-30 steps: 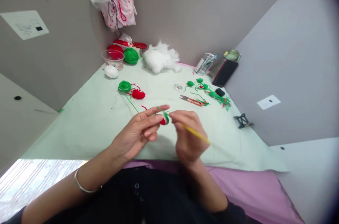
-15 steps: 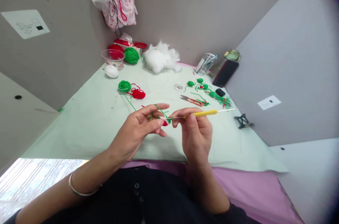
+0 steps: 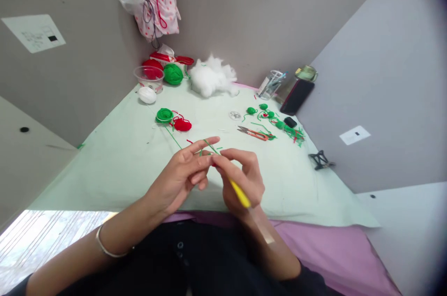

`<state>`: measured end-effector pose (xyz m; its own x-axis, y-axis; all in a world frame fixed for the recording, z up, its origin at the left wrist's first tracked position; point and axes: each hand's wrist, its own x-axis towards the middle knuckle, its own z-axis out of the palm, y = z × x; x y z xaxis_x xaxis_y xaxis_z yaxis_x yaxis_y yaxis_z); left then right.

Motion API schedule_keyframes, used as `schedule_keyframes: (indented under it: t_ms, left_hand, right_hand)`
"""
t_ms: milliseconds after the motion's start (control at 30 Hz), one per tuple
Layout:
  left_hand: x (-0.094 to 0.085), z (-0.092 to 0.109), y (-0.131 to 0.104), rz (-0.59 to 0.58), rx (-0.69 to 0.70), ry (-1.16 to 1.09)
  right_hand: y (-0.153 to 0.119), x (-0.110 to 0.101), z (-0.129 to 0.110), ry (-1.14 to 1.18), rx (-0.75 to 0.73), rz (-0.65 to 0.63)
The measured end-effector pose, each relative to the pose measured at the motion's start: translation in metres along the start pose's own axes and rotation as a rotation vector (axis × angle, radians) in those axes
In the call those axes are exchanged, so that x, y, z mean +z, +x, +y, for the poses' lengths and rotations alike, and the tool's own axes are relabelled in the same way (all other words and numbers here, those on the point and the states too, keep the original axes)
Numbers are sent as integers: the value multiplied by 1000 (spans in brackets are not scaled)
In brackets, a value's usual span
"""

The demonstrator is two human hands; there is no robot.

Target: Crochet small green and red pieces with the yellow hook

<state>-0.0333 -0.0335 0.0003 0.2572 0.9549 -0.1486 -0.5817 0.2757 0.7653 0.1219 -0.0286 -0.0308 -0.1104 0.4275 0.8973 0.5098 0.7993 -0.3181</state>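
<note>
My left hand point(image 3: 186, 165) pinches a small crochet piece point(image 3: 214, 164) of red, white and green, now mostly covered by fingers. Green yarn point(image 3: 173, 138) runs from a green yarn ball point(image 3: 164, 115) up over my raised left index finger. In my right hand point(image 3: 244, 182) is a crochet hook with a yellow handle point(image 3: 240, 193), its back end slanting down toward my wrist and blurred. The right fingertips meet the left ones at the piece, so the hook's tip is hidden. Beside the green ball lies a small red yarn ball point(image 3: 182, 124).
Orange-handled thread snips point(image 3: 254, 134) and several small green crocheted balls point(image 3: 271, 114) lie to the right. White stuffing point(image 3: 211, 77) sits at the back, near a plastic tub point(image 3: 149, 79) and a large green yarn ball point(image 3: 173, 74). A phone point(image 3: 297, 96) leans against the right wall.
The hook has swung from nearly level, pointing right, to slanting down toward me. My right hand has moved left and turned, its fingers now covering the crochet piece.
</note>
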Motion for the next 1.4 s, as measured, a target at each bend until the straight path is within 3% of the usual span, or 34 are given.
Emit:
schedule_keyframes:
  t_ms: [67,167,233,367,500,600,700,833,1233,1400]
  left_hand:
    - [-2,4,2,-20,-58,-63]
    - [-1,6,1,-28,-13,-33]
    - [3,5,0,-28,25,28]
    - [7,-1,-2,20,99,72]
    - [3,-2,4,-35,-14,-32]
    - [-2,-1,8,-21,-66,-82]
    - [-3,0,9,21,6,-40]
    - [3,0,4,12,75,74]
    - [-4,3,3,-23,77,163]
    - [-4,1,1,-6,87,208]
  right_hand:
    - [6,-4,-2,216,175,37]
    - [16,-7,-4,436,366,68]
    - [18,-5,-4,439,374,20]
    - [11,1,-4,294,255,-11]
    - [5,0,-2,44,67,17]
    - [9,-3,2,216,235,59]
    - [16,-4,4,489,449,81]
    - [18,-2,3,535,448,4]
    - [15,-5,9,686,653,5]
    - [16,-8,5,696,615,-19]
